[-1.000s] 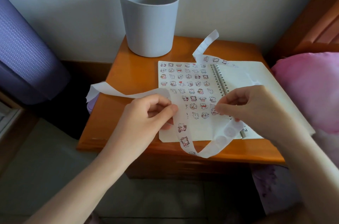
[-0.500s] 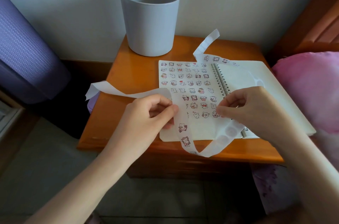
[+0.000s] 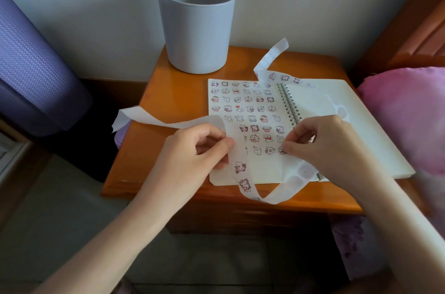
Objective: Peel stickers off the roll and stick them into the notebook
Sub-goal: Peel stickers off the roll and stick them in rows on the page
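A grey bin (image 3: 196, 26) stands on the orange wooden surface (image 3: 168, 105) behind the notebook's (image 3: 255, 170) far left corner, apart from it. Only the bin's upper inner wall shows, and its bottom is hidden.

The notebook lies open and flat, its spiral binding (image 3: 289, 105) running away from the viewer. Rows of small cartoon stickers fill most of the left page, with bare paper below the lowest row.

The left hand (image 3: 192, 156) is at the notebook's left edge, thumb and fingers (image 3: 224, 143) clamped on the sticker strip (image 3: 243, 173). From that grip one end of the strip trails left of the notebook, past the surface's left edge. The other way, it drops over the notebook's near edge, loops beyond the surface's front edge and rises under the right hand (image 3: 330, 146). A further length crosses the notebook's far edge and curls up behind it.

The right hand's fingers are curled, thumb and forefinger tips together on a sticker (image 3: 281, 150) at the right end of the lowest row, just left of the binding. Whether that sticker is already stuck down cannot be told.

The notebook's near edge lies close to the surface's front edge. Bare wood shows left of the notebook and between it and the bin. Just right of the notebook lies pink bedding (image 3: 404, 113).
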Demonstrator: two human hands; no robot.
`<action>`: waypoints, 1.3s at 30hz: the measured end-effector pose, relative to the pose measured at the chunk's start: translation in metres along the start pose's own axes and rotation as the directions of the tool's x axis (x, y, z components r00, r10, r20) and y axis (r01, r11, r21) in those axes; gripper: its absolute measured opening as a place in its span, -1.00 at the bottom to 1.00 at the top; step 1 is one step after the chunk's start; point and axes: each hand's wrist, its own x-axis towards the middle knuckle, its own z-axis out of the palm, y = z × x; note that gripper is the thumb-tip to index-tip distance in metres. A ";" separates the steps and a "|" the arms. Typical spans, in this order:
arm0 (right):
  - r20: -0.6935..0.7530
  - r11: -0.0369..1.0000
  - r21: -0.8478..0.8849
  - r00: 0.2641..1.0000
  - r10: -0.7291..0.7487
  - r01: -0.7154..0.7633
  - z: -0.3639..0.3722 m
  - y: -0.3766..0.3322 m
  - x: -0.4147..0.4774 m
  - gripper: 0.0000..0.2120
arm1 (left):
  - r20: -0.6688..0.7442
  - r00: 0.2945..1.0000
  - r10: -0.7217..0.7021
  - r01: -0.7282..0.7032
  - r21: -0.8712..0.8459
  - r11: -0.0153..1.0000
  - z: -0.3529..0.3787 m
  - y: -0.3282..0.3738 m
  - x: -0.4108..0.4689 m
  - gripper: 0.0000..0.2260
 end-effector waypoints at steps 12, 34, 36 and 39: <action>-0.004 1.000 -0.022 1.000 0.016 -0.016 -0.002 0.001 0.001 -0.79 | -0.002 1.000 0.007 -0.007 0.018 1.000 0.000 0.000 -0.001 -0.94; 0.054 0.999 -0.040 0.998 0.017 -0.015 -0.004 0.002 0.002 -0.83 | -0.014 1.000 0.012 -0.011 0.039 0.999 0.000 0.001 -0.001 -0.95; 0.048 0.999 -0.038 0.999 0.005 -0.003 -0.005 0.003 0.002 -0.84 | -0.015 1.000 0.013 -0.012 0.034 0.999 0.001 0.002 -0.001 -0.95; -0.019 0.999 0.003 0.999 -0.034 0.034 -0.004 0.003 0.003 -0.88 | -0.019 1.000 0.008 -0.007 0.020 1.000 0.001 0.000 -0.001 -0.95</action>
